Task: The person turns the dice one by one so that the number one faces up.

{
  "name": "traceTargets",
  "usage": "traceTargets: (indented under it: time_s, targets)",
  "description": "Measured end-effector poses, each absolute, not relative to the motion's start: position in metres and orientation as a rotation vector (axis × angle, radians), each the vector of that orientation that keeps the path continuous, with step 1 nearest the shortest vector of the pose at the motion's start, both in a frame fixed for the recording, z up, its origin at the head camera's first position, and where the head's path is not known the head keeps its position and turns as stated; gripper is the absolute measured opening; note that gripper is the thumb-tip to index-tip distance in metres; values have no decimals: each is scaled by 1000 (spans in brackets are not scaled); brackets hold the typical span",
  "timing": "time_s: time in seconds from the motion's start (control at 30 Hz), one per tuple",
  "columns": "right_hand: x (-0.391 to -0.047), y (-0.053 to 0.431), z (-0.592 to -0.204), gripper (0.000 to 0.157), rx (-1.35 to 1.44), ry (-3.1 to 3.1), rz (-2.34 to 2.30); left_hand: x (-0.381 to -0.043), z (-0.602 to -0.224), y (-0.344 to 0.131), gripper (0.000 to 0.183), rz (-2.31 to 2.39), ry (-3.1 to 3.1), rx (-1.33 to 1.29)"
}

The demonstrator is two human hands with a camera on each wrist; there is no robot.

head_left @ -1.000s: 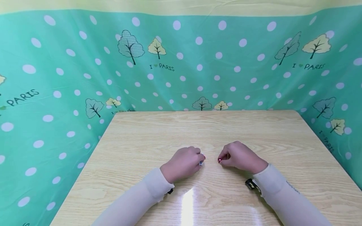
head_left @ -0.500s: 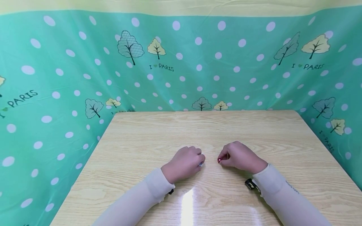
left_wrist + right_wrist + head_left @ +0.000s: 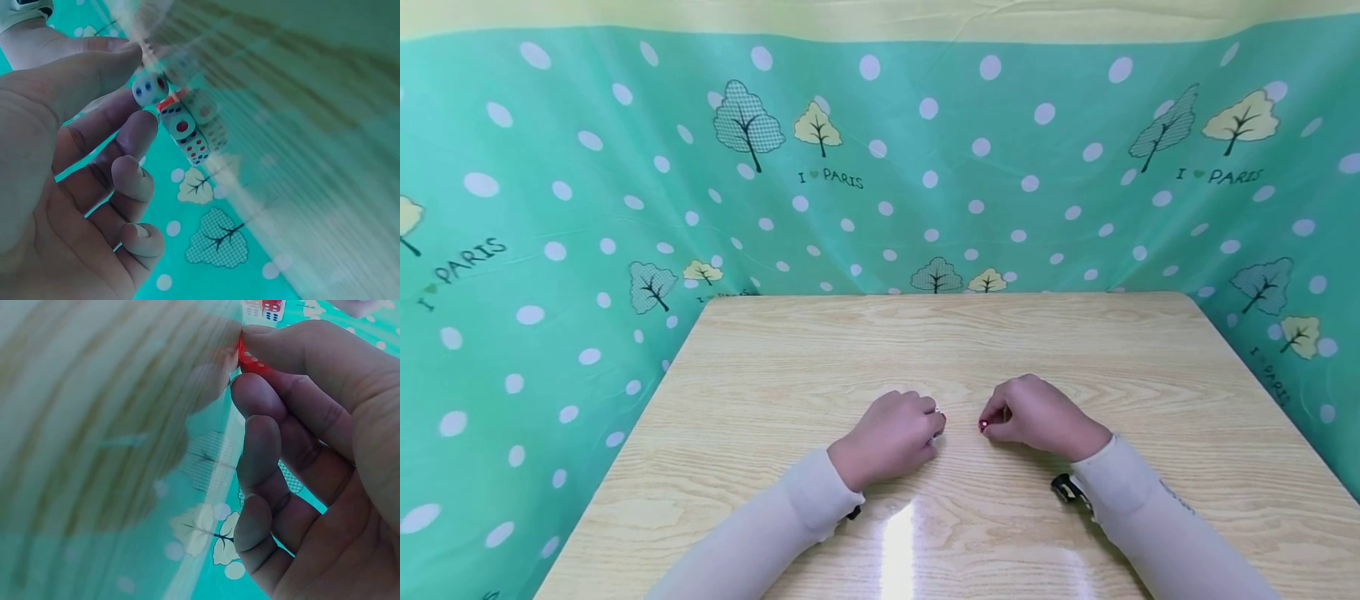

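My left hand (image 3: 887, 437) is low over the table, its thumb and index finger at a white die (image 3: 149, 89) with blue and red dots, which they pinch. Right beside that die stand more white dice (image 3: 181, 126) with red and blue dots, in a row, and a bit of a red die (image 3: 167, 103) shows among them. My right hand (image 3: 1037, 417) pinches a red die (image 3: 251, 361) with white dots between thumb and index finger, close at the tabletop. A short gap separates the two hands, and the left fingers hide part of the dice in the head view.
The wood-grain table (image 3: 820, 350) carries a bright light reflection near its front. A green dotted cloth (image 3: 880, 208) with printed trees hangs behind and along the sides. Black straps (image 3: 1063, 489) sit at the wrists.
My left fingers have shifted slightly around the dice, so that first less and then more of them shows past the fingertips. My right hand stays in place with the red die.
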State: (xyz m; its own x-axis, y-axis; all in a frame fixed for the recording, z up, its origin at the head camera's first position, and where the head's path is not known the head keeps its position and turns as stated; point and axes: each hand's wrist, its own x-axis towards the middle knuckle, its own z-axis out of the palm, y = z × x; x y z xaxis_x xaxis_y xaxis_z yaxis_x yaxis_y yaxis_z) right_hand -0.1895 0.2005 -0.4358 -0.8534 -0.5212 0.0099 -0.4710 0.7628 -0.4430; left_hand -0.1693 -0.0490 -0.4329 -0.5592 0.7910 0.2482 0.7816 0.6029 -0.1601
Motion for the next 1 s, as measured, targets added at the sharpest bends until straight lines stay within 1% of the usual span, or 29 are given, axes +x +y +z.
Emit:
traceTargets:
  time_s: [0.1, 0.33, 0.47, 0.67, 1.0]
  targets:
    - [-189, 201, -435, 9, -805, 2847, -664, -169, -432, -48, 7, 57, -2545, -1283]
    - [-190, 201, -435, 9, -795, 2854, -653, -170, -431, -53, 9, 5, -2602, -1247]
    - [-190, 201, -434, 9, -781, 2857, -653, -171, -431, -57, 15, -8, -2623, -1230]
    - [-189, 200, -432, 8, -781, 2854, -657, -173, -427, -66, 5, -41, -2666, -1195]
    - [-188, 200, -436, 9, -754, 2854, -665, -176, -425, -88, 22, -37, -2766, -1127]
